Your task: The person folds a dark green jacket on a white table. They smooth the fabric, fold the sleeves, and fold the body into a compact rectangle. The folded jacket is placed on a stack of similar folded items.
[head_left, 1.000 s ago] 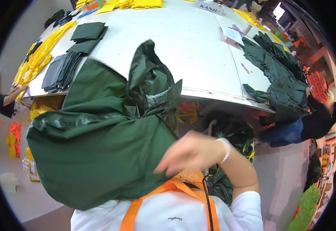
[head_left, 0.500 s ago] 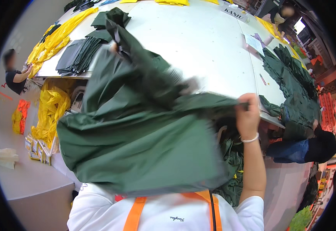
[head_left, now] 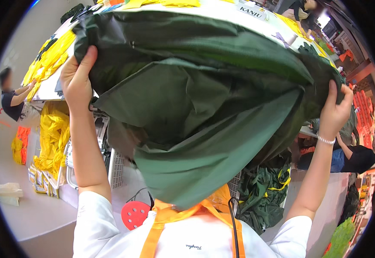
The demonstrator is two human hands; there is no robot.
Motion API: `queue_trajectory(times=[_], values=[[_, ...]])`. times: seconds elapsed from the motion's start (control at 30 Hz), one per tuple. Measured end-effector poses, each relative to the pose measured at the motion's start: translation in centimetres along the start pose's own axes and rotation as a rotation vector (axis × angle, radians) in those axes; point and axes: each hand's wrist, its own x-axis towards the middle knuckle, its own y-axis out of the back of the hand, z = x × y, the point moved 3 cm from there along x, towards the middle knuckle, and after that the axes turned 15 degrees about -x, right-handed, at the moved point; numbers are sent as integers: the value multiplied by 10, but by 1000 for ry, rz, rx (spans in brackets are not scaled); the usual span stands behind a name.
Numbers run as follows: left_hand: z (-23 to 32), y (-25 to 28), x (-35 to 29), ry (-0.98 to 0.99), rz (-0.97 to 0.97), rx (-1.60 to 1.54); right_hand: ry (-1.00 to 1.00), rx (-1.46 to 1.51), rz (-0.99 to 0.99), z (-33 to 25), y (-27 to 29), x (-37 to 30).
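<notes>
A dark green rain jacket [head_left: 222,103] hangs spread wide between my two raised hands, above the table's near edge. A zip runs along its upper fold. My left hand [head_left: 78,79] is closed on its upper left corner, the thumb lying over the cloth. At the right end, my right hand [head_left: 337,105], with a white bracelet at the wrist, grips the other side between thumb and fingers. The lower part of the jacket droops to a point in front of my orange apron [head_left: 153,234]. Most of the table behind it is hidden.
Yellow garments [head_left: 52,64] lie along the table's left side, near a person [head_left: 13,96]. Below are a yellow heap [head_left: 52,137], a white crate [head_left: 116,170] and a dark green pile [head_left: 265,193]. A red round stool [head_left: 135,215] stands close by. Another person [head_left: 359,159] works at right.
The bunched jacket has been opened out and raised. My left hand, mostly hidden before, now shows at its left corner. My right hand has moved outward to the right.
</notes>
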Motion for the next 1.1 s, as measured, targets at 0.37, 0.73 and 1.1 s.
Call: queue_trajectory(times=[0.37,0.73,1.1], values=[[-91,-41,142,-555,101,1090,93,58,17,0,-210,80],[-487,54,212,236,-152,1523,-109,-76,-937,8,-606,-101],[-605,90,143,329,-262,1556,-252,-35,-938,110,-663,-174]])
